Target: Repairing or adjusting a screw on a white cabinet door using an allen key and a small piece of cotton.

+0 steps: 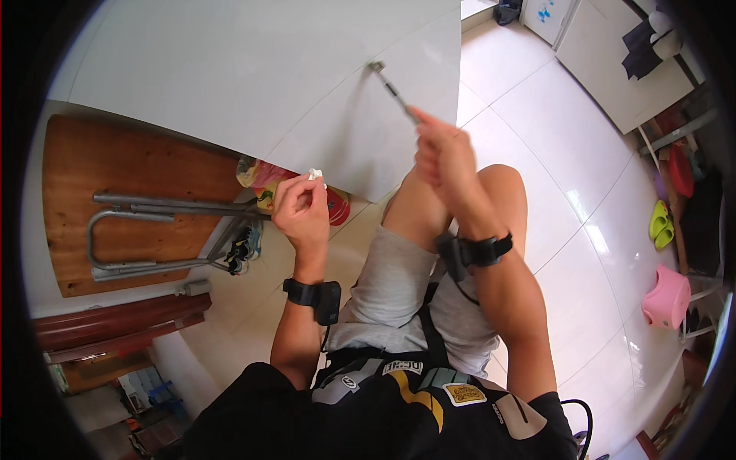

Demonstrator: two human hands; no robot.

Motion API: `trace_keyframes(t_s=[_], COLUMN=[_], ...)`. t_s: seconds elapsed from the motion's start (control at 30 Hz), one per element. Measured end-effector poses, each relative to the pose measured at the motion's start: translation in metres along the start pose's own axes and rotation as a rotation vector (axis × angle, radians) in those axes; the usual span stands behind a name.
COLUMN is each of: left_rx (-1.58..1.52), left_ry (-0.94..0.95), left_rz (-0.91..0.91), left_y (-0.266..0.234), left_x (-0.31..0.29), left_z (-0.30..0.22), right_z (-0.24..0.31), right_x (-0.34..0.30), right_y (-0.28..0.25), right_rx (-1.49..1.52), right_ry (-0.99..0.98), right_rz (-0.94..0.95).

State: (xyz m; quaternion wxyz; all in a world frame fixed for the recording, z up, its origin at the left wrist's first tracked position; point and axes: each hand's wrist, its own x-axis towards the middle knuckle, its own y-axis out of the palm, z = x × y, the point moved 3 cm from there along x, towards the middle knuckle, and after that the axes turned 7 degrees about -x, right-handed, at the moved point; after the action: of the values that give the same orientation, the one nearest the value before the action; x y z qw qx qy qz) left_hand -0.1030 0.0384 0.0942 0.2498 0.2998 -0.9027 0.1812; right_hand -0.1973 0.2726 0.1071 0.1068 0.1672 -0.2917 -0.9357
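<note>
Hammer [394, 91], or a tool much like one, is held up at the white panel [222, 73], its metal head near a seam; whether the head touches the surface cannot be told. The step in hand looks like tool work at that seam, with small white bits [316, 175] kept ready in the other hand. Judging by this, the next move calls for a short, measured motion of the wrist, the other fingers staying well apart from the head.

The right hand [445, 151], slightly blurred, is wrapped around the handle, its forefinger seeming to run along it toward the head. Its forearm slants up and leftward from the lower right, over the bare knee [502, 184], the wrist fairly straight. The left hand [301, 212] has its fingertips pinched together on the white bits, by the panel's edge and in front of a red bucket [338, 207]. That forearm rises almost upright, elbow near the body. Both wrists carry black bands [491, 251].
</note>
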Motion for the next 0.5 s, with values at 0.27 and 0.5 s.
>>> trace_keyframes(t_s=[0.27,0.5], left_rx=[-0.001,-0.031], left_ry=[0.025,0.000], left_rz=[-0.003,-0.093], left_y=[-0.003,-0.011], left_x=[0.001,-0.003], left_z=[-0.002,0.007], right_z=[0.002,-0.025], right_x=[-0.009,-0.017], right_y=[0.011,0.034], right_rx=[-0.015,-0.074], right_ry=[-0.018,0.115], right_rz=[0.011,0.131])
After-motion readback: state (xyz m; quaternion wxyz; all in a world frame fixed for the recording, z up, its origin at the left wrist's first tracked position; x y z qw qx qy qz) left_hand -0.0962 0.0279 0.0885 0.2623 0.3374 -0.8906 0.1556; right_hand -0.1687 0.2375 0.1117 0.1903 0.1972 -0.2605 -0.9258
